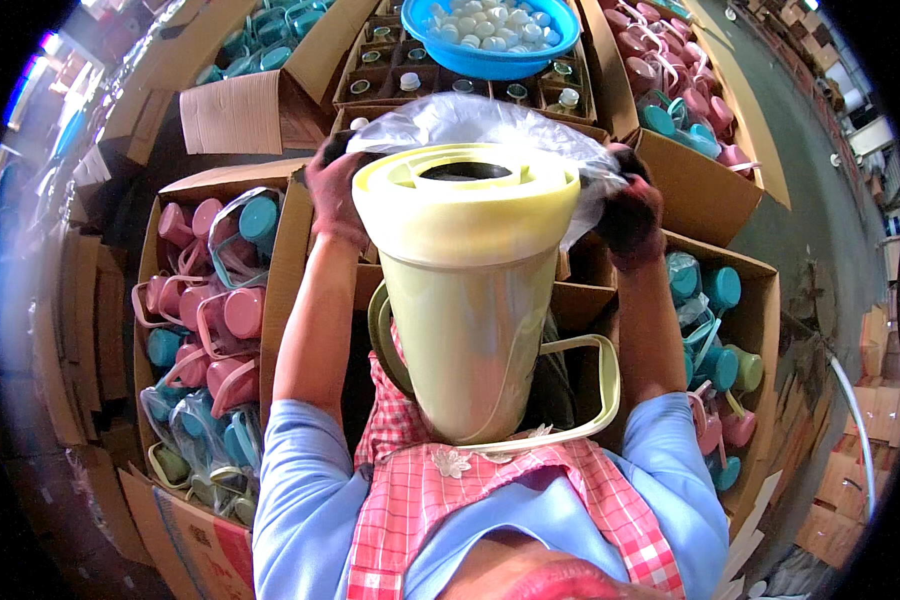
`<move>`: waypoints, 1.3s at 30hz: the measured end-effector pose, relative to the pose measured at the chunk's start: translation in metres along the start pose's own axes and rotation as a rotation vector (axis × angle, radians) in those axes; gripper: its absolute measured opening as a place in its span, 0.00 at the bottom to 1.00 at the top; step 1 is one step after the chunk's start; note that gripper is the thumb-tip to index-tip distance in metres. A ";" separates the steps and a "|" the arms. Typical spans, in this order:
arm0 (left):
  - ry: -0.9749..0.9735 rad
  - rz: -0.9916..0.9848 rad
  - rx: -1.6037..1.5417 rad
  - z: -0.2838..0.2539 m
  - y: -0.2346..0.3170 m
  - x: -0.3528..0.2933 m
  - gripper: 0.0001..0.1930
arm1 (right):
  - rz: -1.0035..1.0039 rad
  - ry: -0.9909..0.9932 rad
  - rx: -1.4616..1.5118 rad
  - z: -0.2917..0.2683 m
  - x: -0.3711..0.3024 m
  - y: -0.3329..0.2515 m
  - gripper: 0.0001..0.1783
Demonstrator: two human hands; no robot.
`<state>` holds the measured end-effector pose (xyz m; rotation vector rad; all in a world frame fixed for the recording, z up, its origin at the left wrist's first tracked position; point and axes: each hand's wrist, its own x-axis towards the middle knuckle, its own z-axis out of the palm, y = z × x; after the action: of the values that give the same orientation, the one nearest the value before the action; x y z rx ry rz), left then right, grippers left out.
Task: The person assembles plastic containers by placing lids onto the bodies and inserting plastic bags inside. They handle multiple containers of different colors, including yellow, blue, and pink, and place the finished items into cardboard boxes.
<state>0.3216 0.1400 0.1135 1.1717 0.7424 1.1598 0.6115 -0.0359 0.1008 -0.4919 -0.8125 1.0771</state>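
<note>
A pale yellow-green vacuum flask body stands in front of my chest, its wide ringed end with a dark round opening facing up. Its loop handle sticks out at the lower right. Behind the ringed end, a clear plastic bag is stretched from hand to hand. My left hand, in a dark and reddish glove, is closed on the bag's left side, near the flask's rim. On the other side my right hand, gloved alike, grips the bag. What supports the flask's lower end is hidden.
Cardboard boxes of pink and teal flasks stand at left, right and far right. Ahead, a divided carton holds glass bottles, with a blue basin of white caps on top. Flattened cardboard lies at the far left.
</note>
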 end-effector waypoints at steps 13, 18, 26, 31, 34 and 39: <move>-0.241 -0.284 -0.320 -0.066 -0.059 -0.128 0.36 | 0.345 -0.639 -1.078 0.129 -0.107 -0.045 0.14; -0.613 -0.336 -0.074 -0.116 -0.144 -0.094 0.33 | 0.322 -0.575 -1.402 0.111 -0.199 -0.056 0.25; -0.013 -0.412 -0.061 0.004 -0.079 -0.100 0.14 | 0.187 0.045 -0.739 0.121 -0.278 0.008 0.08; -0.694 -0.051 0.174 0.101 0.029 -0.168 0.10 | -0.107 0.251 -1.064 0.123 -0.262 -0.002 0.08; -1.351 0.595 0.683 0.157 0.072 -0.244 0.10 | -0.396 0.695 -1.120 0.113 -0.265 0.028 0.16; -1.244 -0.054 -0.012 0.147 0.062 -0.232 0.23 | -0.292 0.717 -1.217 0.110 -0.276 -0.063 0.27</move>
<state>0.3715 -0.1270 0.1859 1.5462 -0.1956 0.2200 0.4970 -0.3161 0.1204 -1.6068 -0.7732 -0.0259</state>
